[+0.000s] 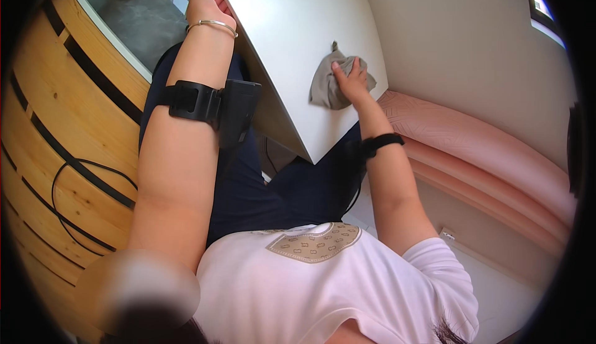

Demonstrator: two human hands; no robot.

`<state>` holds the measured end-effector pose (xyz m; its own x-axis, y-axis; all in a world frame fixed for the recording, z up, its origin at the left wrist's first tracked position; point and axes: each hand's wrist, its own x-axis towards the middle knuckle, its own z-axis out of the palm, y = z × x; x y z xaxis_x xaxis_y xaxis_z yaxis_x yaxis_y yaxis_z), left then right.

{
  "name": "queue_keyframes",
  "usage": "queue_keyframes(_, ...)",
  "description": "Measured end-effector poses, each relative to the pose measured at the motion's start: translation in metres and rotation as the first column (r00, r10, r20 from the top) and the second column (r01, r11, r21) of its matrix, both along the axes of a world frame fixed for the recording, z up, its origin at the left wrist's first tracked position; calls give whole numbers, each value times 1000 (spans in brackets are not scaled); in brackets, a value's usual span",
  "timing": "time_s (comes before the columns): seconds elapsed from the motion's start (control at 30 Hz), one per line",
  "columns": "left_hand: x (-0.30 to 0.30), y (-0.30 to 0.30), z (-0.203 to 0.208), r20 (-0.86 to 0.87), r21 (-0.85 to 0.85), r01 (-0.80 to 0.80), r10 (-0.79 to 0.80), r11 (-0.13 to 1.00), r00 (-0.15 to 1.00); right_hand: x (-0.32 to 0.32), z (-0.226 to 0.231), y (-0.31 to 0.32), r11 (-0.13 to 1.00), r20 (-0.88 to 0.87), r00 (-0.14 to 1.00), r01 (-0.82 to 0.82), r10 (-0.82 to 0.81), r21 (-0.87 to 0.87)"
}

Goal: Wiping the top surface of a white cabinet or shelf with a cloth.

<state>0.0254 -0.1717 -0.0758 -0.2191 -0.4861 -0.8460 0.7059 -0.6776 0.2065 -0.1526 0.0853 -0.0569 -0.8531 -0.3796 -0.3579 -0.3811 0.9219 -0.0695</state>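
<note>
wall: pale, beyond and to the right of the right hand [352,85]; the wall [447,46] meets the white top's far side.
slatted wood: light slats [81,111] with dark gaps, left of and nearer the body than the left hand [210,10].
white top: a smooth panel [279,34] under the right hand, its long left edge running just beside the left hand.
pink padding: layered pink padding [472,133] to the right of the right hand, bulging along the wall side.
shirt: a white shirt [298,291] with a patterned tan patch, nearer the body than both hands.
trousers: dark blue trousers [245,204], between the forearms and below the hands.
forearm device: a black box [238,114] strapped on the left forearm, behind the left hand.
cloth: grey, bunched and creased; the cloth [326,86] lies on the white top, directly under the right hand.
right hand: partly open, fingers spread and laid over the cloth, pressing it; the palm side is hidden.
left hand: fingers curled into a loose fist; whether anything is inside, cannot tell.
right strap: a black band [377,144] around the forearm, behind the right hand.
bracelet: a thin metal bracelet [214,23] at the left hand's wrist.
</note>
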Motion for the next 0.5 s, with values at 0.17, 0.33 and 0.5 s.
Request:
queue_keyframes(0.17,-5,3,-2,39,-26,54,-53,998,998,-55,-8,-19,992,58,991,119,-117,-33)
queue_keyframes(0.33,-5,-4,7,78,-46,90,-86,995,993,-101,-3,-50,983,61,984,171,-167,-62)
queue_keyframes(0.5,-3,3,3,113,-33,142,-137,989,984,-149,-19,-47,982,19,990,144,-143,-123)
